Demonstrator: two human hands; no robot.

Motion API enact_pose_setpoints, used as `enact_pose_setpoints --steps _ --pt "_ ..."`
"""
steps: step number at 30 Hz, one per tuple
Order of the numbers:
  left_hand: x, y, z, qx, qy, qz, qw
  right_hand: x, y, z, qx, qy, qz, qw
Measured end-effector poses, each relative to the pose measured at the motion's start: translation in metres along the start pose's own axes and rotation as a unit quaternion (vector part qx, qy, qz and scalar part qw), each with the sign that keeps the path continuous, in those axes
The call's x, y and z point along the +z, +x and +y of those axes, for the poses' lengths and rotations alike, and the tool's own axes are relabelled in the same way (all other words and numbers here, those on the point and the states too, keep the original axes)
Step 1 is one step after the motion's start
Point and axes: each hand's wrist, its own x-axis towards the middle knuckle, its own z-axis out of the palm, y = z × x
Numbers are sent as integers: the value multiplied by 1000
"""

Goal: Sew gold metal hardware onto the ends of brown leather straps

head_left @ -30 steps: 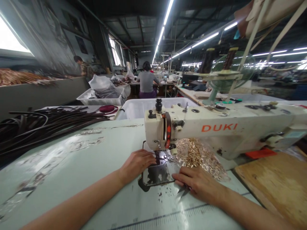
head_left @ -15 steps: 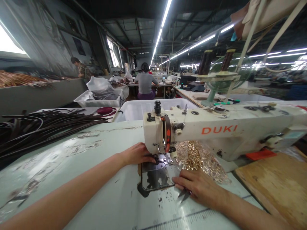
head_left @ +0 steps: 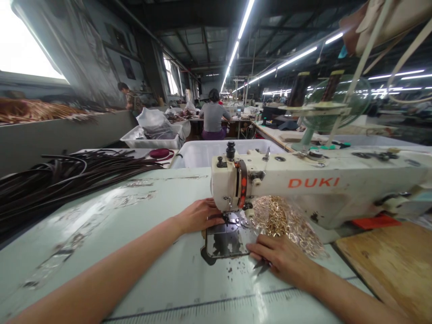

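At the needle end of the DUKI sewing machine (head_left: 313, 182), my left hand (head_left: 200, 215) lies with its fingertips pinched by the presser foot. What those fingers hold is small, dark and mostly hidden. My right hand (head_left: 280, 254) is closed around a pair of scissors (head_left: 260, 267), whose dark blades stick out below the palm. Its index fingertip rests by the right edge of the worn metal needle plate (head_left: 226, 243). Behind that hand, under the machine arm, lies a clear plastic bag of gold-coloured metal rings (head_left: 280, 218).
Dark straps (head_left: 84, 175) are heaped at the left, near a maroon coil of strap (head_left: 160, 153). A white bin (head_left: 195, 148) stands behind the machine. To the right are a wooden board (head_left: 388, 256) and a green fan (head_left: 308, 132). A person (head_left: 213, 117) sits farther back.
The view has swung a little to the left, so the scene sits farther right. Both hands keep nearly the same places at the machine.
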Motion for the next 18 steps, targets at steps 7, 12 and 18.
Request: enact_pose_setpoints --steps 7,12,18 --pt "-5 -16 23 -32 104 -31 994 1 1 0 6 -3 -2 1000" --pt "2 -20 51 -88 183 -69 977 -3 1 -2 7 -12 -1 1000" --pt "9 -14 79 -146 240 -119 952 -2 0 -3 8 -17 4 1000"
